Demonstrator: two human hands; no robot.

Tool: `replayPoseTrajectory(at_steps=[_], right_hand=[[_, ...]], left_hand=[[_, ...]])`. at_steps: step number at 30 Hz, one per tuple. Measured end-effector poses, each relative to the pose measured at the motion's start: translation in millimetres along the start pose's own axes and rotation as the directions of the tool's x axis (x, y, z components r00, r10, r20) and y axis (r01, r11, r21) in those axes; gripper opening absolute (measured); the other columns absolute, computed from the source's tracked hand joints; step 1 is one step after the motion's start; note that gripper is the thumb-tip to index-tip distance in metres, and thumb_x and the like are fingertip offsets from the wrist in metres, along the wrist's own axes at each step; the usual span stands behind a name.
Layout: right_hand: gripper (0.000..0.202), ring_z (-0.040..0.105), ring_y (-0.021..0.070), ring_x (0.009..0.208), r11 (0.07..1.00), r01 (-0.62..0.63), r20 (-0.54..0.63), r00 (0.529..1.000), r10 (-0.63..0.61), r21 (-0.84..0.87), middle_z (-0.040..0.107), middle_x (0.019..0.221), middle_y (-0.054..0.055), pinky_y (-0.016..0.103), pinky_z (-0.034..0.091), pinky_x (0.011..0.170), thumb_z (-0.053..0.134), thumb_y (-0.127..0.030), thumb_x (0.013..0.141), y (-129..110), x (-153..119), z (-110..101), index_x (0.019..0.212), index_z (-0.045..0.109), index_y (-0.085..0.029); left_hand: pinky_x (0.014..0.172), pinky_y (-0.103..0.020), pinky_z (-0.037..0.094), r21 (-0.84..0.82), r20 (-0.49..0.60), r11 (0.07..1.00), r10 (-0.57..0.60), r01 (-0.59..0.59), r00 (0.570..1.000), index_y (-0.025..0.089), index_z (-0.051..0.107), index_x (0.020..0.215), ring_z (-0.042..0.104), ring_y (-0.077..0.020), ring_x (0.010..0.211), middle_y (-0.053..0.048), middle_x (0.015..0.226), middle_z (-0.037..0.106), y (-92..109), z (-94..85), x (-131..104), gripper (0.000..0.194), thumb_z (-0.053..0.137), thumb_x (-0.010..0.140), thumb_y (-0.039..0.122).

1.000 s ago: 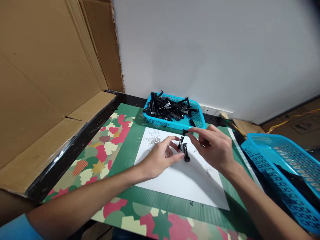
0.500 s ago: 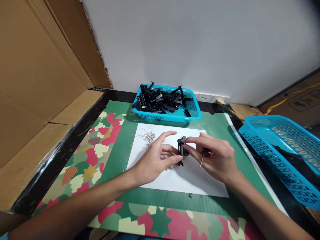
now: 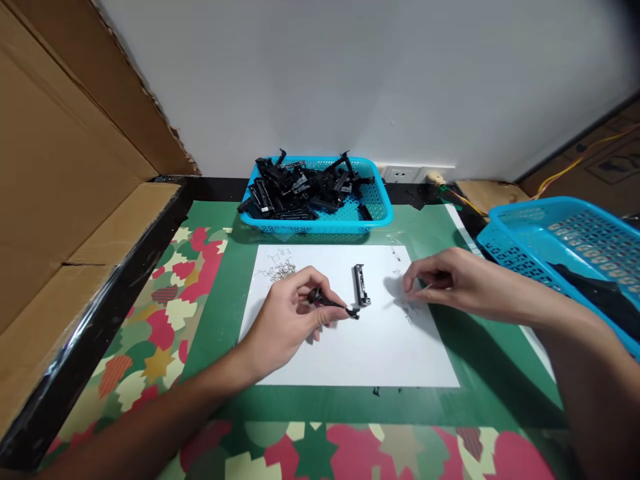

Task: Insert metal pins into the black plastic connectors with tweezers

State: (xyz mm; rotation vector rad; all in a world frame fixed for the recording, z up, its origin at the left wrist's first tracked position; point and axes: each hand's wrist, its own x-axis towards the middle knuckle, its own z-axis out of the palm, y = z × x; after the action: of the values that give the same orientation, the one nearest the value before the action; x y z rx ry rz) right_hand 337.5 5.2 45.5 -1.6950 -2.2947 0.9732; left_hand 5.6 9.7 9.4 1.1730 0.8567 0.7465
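My left hand [image 3: 293, 320] is closed around a black plastic part [image 3: 326, 301], holding it just above the white paper [image 3: 350, 360]. One thin end of the part sticks out past the thumb. To its right, a narrow black and grey plastic piece [image 3: 362, 285] lies on the paper. My right hand [image 3: 440, 277] is at the paper's right edge with thumb and fingers pinched together, over a scatter of tiny thin bits [image 3: 411, 311]. A thin pale sliver shows between its fingers; what the fingertips hold is too small to make out.
Behind the paper stands a blue basket [image 3: 320, 227] heaped with black plastic parts. A second blue basket [image 3: 520, 230] at the right holds something dark. A pile of tiny springs or wires [image 3: 281, 269] lies on the paper's upper left. Cardboard [image 3: 60, 133] walls the left side.
My right hand has left the black part and moved right, to the small bits. My left hand keeps its part, now tilted over. The narrow piece lies in view on the paper.
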Motion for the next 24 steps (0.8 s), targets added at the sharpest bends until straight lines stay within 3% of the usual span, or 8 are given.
replayPoseTrajectory(at_steps=[2, 7, 14, 19, 24], right_hand=[[0.03, 0.049, 0.0138, 0.056, 0.999, 0.014, 0.071, 0.997, -0.018, 0.049, 0.064, 0.066, 0.001, 0.028, 0.033, 0.049, 0.075, -0.053, 0.095, -2, 0, 3, 0.097, 0.083, -0.024], [0.029, 0.053, 0.014, 0.056, 0.994, 0.053, 0.034, 0.998, -0.056, 0.096, 0.069, 0.068, 0.002, 0.027, 0.037, 0.05, 0.074, -0.048, 0.095, -8, 6, 10, 0.091, 0.084, -0.022], [0.031, 0.064, 0.0176, 0.064, 0.996, 0.081, 0.074, 0.994, -0.082, 0.022, 0.077, 0.081, 0.005, 0.029, 0.044, 0.058, 0.063, -0.045, 0.103, -12, 8, 13, 0.09, 0.08, -0.024], [0.03, 0.057, 0.016, 0.062, 0.998, 0.063, 0.027, 0.998, -0.063, 0.003, 0.072, 0.077, 0.002, 0.029, 0.039, 0.059, 0.058, -0.046, 0.107, -11, 10, 18, 0.094, 0.076, -0.024], [0.036, 0.045, 0.0147, 0.06, 0.997, 0.058, -0.087, 0.995, -0.054, 0.041, 0.057, 0.07, 0.0, 0.028, 0.033, 0.054, 0.052, -0.052, 0.109, -18, 9, 17, 0.097, 0.069, -0.023]], left_hand=[[0.051, -0.021, 0.054, 0.073, -0.004, 0.997, 0.032, -0.032, 0.999, 0.016, 0.065, 0.088, 0.068, -0.012, 0.065, -0.007, 0.094, 0.078, -3, -1.2, 0, 0.035, 0.092, 0.082, 0.038], [0.062, -0.026, 0.059, 0.231, 0.045, 0.97, 0.063, -0.072, 0.997, 0.016, 0.075, 0.09, 0.068, -0.0149, 0.074, -0.007, 0.096, 0.076, -7, -3.3, 1, 0.02, 0.085, 0.089, 0.034], [0.086, -0.031, 0.059, 0.417, 0.116, 0.885, 0.174, -0.207, 0.978, 0.019, 0.077, 0.096, 0.071, -0.0185, 0.093, -0.006, 0.1, 0.076, -2, -3.6, 1, 0.006, 0.074, 0.097, 0.024], [0.089, -0.03, 0.059, 0.455, 0.177, 0.854, 0.19, -0.251, 0.966, 0.021, 0.077, 0.112, 0.071, -0.0189, 0.102, -0.006, 0.113, 0.076, -2, -4.4, 0, 0.014, 0.068, 0.101, 0.021], [0.089, -0.031, 0.057, 0.497, 0.221, 0.818, 0.204, -0.29, 0.954, 0.023, 0.075, 0.119, 0.071, -0.0203, 0.106, -0.007, 0.118, 0.075, -4, -5.6, 0, 0.019, 0.064, 0.104, 0.022]])
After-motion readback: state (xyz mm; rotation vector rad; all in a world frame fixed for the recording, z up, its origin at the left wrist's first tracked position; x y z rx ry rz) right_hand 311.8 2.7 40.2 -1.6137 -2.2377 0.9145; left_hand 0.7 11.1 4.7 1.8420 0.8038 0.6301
